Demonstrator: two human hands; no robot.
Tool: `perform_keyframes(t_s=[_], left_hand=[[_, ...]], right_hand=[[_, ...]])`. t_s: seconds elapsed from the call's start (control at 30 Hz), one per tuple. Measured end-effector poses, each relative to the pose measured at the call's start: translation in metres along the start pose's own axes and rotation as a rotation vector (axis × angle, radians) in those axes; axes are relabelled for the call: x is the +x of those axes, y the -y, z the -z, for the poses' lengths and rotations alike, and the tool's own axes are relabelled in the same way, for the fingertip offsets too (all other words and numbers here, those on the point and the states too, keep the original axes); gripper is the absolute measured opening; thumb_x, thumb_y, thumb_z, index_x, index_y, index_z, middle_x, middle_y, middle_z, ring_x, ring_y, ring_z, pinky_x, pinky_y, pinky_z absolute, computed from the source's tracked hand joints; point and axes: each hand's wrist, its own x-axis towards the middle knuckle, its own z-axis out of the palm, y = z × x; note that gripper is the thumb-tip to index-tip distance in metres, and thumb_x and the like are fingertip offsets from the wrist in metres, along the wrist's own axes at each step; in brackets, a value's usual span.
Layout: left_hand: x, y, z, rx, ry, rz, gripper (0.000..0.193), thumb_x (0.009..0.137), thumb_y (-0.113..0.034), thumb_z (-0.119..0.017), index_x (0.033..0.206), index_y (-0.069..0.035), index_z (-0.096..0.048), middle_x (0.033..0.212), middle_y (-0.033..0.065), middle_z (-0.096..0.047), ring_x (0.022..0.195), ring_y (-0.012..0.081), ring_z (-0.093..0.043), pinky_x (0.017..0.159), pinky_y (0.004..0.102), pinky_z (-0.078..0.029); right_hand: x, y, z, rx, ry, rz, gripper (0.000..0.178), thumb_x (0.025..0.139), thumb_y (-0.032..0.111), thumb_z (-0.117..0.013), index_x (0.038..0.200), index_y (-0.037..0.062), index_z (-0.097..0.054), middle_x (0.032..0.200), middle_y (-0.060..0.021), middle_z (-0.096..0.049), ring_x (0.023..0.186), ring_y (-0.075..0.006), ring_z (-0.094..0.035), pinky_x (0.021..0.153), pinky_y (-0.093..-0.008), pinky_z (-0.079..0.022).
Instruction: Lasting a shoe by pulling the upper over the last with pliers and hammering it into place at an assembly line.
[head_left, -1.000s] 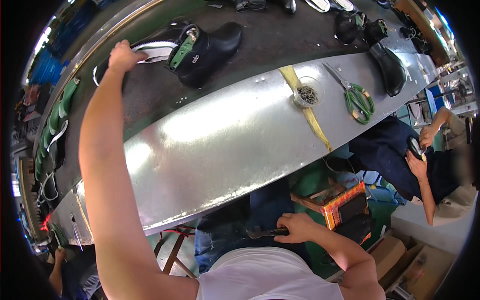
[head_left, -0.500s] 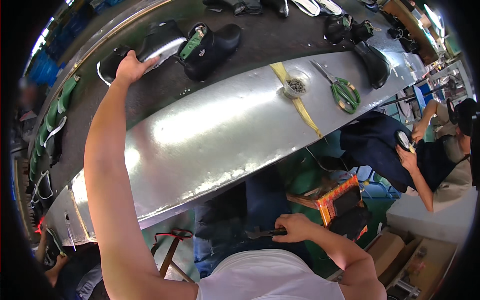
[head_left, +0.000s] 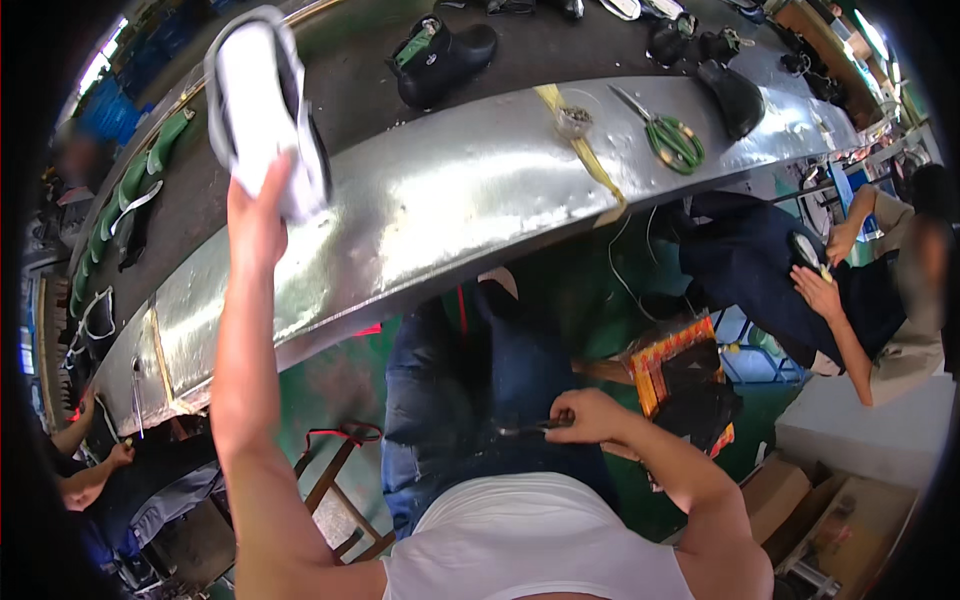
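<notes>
"What is being held by the left hand (head_left: 258, 215)?"

"A long, rounded, white-faced shoe piece with dark edges (head_left: 262, 105) is grasped there. The thumb is laid on the lower part of the white face; the other fingers are mostly hidden behind it."

"And where is that piece held?"

"It is raised at the upper left, its white face turned to the view, with the dark worktop (head_left: 350, 95) and the shiny silver metal sheet (head_left: 430, 200) seen beyond it. Its outline is slightly blurred."

"Is anything gripped by the right hand (head_left: 588, 416)?"

"A slim metal tool with a dark handle (head_left: 528, 429) is clasped in curled fingers, with its end pointed leftward over the blue trousers (head_left: 435, 415). The exact shape of that end cannot be told."

"What is set out on the metal sheet?"

"Green-handled metal scissors (head_left: 674, 143) are laid near a small clear cup (head_left: 575, 122), by which a yellow strap (head_left: 592, 165) is partly covered. A black ankle boot with green lining (head_left: 445, 60) is stood on the dark worktop."
</notes>
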Motion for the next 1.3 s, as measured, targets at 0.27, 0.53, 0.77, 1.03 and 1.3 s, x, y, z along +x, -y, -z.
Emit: perform_keyframes(t_s=[0.27, 0.53, 0.77, 1.03, 1.3], left_hand=[[-0.343, 0.015, -0.062, -0.226, 0.103, 0.430, 0.094, 0.088, -0.033, -0.080, 0.156, 0.002, -0.024, 0.147, 0.0119, -0.046, 0.135, 0.0227, -0.046, 0.113, 0.0412, -0.038], [-0.335, 0.065, -0.101, 0.986, 0.692, 0.751, 0.088, 0.092, -0.060, -0.061, 0.154, -0.003, -0.038, 0.115, 0.0318, -0.069, 0.112, 0.0474, -0.065, 0.101, 0.0462, -0.051], [-0.262, 0.105, -0.125, 0.109, 0.404, 0.747, 0.059, 0.097, -0.035, -0.067, 0.145, -0.003, -0.051, 0.131, 0.0159, -0.064, 0.118, 0.0255, -0.064, 0.100, 0.0395, -0.050], [-0.297, 0.067, -0.096, 0.177, 0.562, 0.383, 0.052, 0.106, -0.031, -0.051, 0.153, -0.011, -0.039, 0.162, 0.0170, -0.030, 0.151, 0.0285, -0.029, 0.121, 0.0390, -0.026], [-0.325, 0.036, -0.080, 0.261, 0.481, 0.238, 0.068, 0.107, -0.035, -0.050, 0.160, -0.004, -0.023, 0.165, 0.0184, -0.025, 0.154, 0.0304, -0.022, 0.124, 0.0404, -0.016]], right_hand=[[-0.011, -0.020, 0.004, 0.995, 0.034, -0.057, 0.027, 0.098, 0.029, -0.065, 0.102, 0.0018, -0.069, 0.083, -0.0091, -0.072, 0.073, -0.0129, -0.068, 0.066, -0.0253, -0.052], [-0.019, 0.010, 0.021, 1.214, -0.101, 0.021, 0.051, 0.104, 0.048, -0.053, 0.112, -0.0010, -0.065, 0.098, -0.0137, -0.071, 0.078, -0.0204, -0.071, 0.059, -0.0262, -0.054], [-0.030, 0.047, 0.003, 0.931, -0.034, -0.254, 0.035, 0.103, 0.033, -0.061, 0.116, 0.0009, -0.064, 0.096, -0.0086, -0.070, 0.076, -0.0139, -0.067, 0.060, -0.0264, -0.051], [-0.043, 0.078, -0.015, 0.516, 0.091, -0.178, 0.033, 0.101, 0.016, -0.061, 0.127, -0.0037, -0.061, 0.109, -0.0094, -0.070, 0.097, -0.0128, -0.064, 0.085, -0.0296, -0.052], [-0.027, 0.101, -0.010, 0.604, 0.273, -0.134, 0.022, 0.103, 0.015, -0.059, 0.119, 0.0001, -0.062, 0.105, -0.0099, -0.068, 0.095, -0.0171, -0.067, 0.084, -0.0345, -0.054]])
